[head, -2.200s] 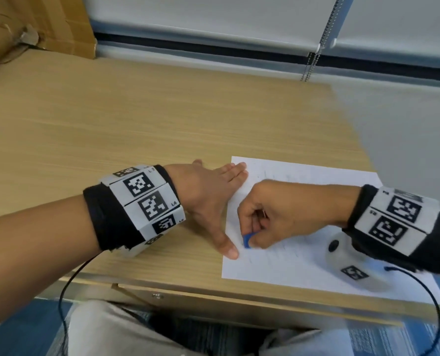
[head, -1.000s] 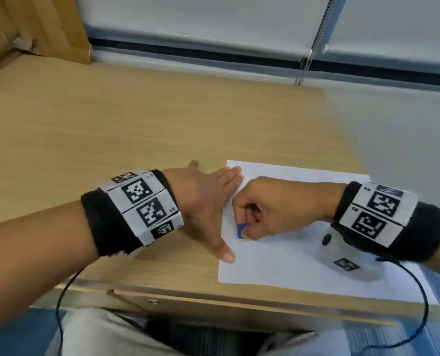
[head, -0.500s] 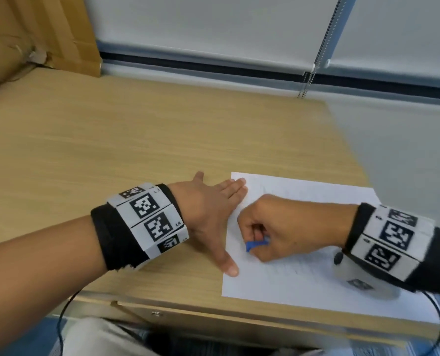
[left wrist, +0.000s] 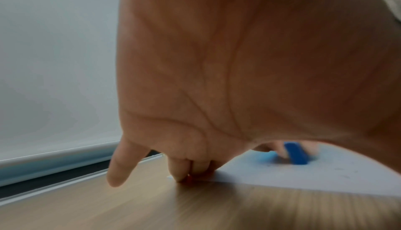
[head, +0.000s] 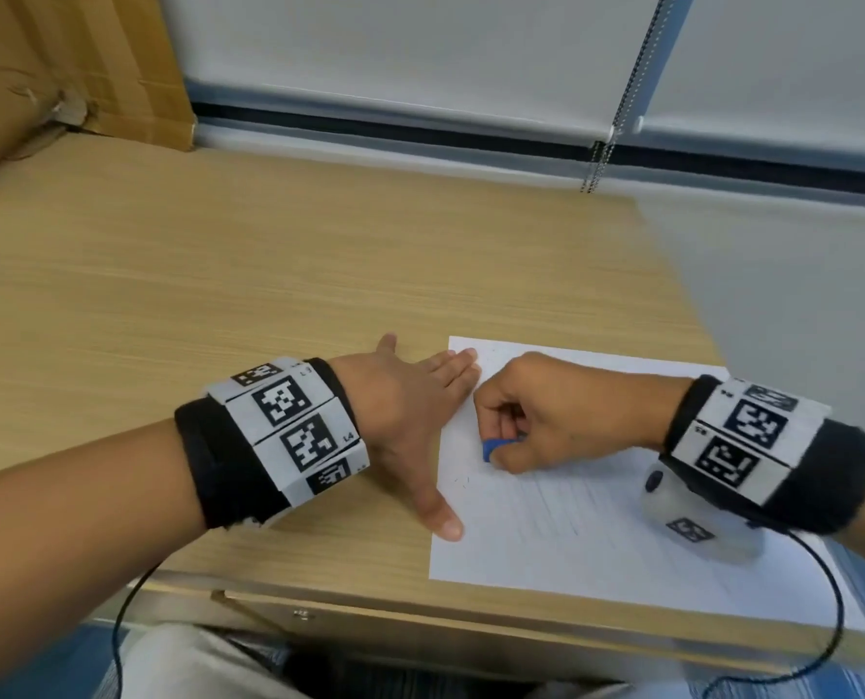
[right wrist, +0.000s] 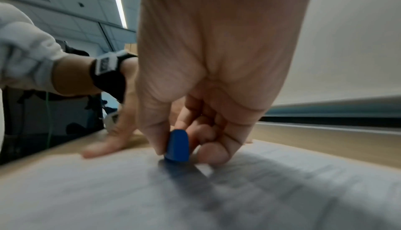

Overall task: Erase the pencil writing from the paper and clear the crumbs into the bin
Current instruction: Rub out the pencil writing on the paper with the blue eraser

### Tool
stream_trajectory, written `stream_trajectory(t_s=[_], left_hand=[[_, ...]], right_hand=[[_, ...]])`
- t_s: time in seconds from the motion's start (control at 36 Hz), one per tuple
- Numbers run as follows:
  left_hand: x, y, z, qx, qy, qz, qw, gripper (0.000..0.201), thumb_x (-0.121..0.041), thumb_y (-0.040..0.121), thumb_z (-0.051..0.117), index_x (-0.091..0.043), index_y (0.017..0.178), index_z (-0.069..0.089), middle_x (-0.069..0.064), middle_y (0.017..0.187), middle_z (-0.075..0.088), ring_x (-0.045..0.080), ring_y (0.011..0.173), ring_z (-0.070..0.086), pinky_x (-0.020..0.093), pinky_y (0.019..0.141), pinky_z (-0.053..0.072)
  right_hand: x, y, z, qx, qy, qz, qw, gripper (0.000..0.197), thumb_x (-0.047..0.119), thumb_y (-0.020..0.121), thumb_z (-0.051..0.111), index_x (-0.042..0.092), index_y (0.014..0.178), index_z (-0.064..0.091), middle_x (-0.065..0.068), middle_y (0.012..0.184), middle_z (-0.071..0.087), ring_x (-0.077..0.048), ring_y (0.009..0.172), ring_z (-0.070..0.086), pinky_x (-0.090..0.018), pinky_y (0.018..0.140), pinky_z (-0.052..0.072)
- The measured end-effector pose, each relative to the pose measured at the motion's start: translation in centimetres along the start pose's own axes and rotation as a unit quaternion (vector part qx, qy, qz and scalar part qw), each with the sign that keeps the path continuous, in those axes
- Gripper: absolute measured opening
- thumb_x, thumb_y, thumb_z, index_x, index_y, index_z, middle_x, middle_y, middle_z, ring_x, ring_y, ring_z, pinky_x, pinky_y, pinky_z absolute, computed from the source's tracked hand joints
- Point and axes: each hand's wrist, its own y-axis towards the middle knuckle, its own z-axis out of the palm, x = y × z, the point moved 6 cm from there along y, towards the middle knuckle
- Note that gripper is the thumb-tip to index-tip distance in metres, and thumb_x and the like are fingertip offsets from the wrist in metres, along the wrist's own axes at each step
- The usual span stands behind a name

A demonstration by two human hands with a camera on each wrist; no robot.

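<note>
The right hand (head: 561, 411) pinches a blue eraser (head: 493, 448), its tip on the paper (head: 597, 542). The left hand (head: 405, 411) lies flat, fingers straight, pressing the paper's edge.

Black wristbands (head: 208, 476) carry white square-coded tags (head: 289, 426), thin black cables (head: 127, 612) trailing; pale sleeve (right wrist: 23, 48).

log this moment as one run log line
phase: erasing | right hand: pinches blue eraser on paper | left hand: flat, pressing paper's left edge | bin: unseen
</note>
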Motion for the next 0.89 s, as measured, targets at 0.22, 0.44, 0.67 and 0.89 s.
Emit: stream_trajectory(t_s=[0.22,0.44,0.67,0.89], left_hand=[[-0.1,0.0,0.0,-0.014,0.003,0.013,1.0,0.145,-0.09,0.057,0.056,-0.016,0.15,-0.028,-0.003,0.156,-0.033,0.01,0.146,-0.021,0.059,0.114,-0.016],[0.2,0.3,0.2,-0.003,-0.003,0.006,1.0,0.148,-0.092,0.054,0.055,-0.017,0.147,-0.032,-0.006,0.154,-0.035,0.007,0.144,-0.025,0.059,0.111,-0.021],[0.1,0.6,0.2,-0.015,-0.008,0.012,1.0,0.146,-0.091,0.052,0.058,-0.023,0.151,-0.025,-0.006,0.156,-0.032,0.009,0.145,-0.024,0.063,0.111,-0.018],[-0.1,0.3,0.0,-0.006,-0.008,0.008,1.0,0.145,-0.089,0.055,0.059,-0.023,0.149,-0.03,-0.005,0.156,-0.033,0.01,0.145,-0.025,0.064,0.111,-0.018]], right_hand=[[0.4,0.0,1.3,0.083,0.039,-0.002,0.996,0.006,0.016,0.079,0.073,0.015,0.079,0.068,0.008,0.065,0.063,-0.002,0.056,0.055,-0.016,0.057,0.046],[-4.2,3.6,-4.5,-0.102,-0.061,0.053,0.991,0.005,0.014,0.081,0.069,0.01,0.081,0.066,0.0,0.072,0.066,-0.001,0.057,0.052,-0.01,0.052,0.041],[-1.2,1.9,-0.9,0.016,-0.008,-0.006,1.0,0.007,0.01,0.079,0.072,0.006,0.08,0.067,0.002,0.069,0.062,-0.002,0.055,0.049,-0.012,0.054,0.04],[-1.4,1.9,-1.0,0.014,-0.017,0.012,1.0,0.008,0.01,0.077,0.072,0.011,0.074,0.065,0.0,0.068,0.063,-0.004,0.056,0.049,-0.015,0.054,0.041]])
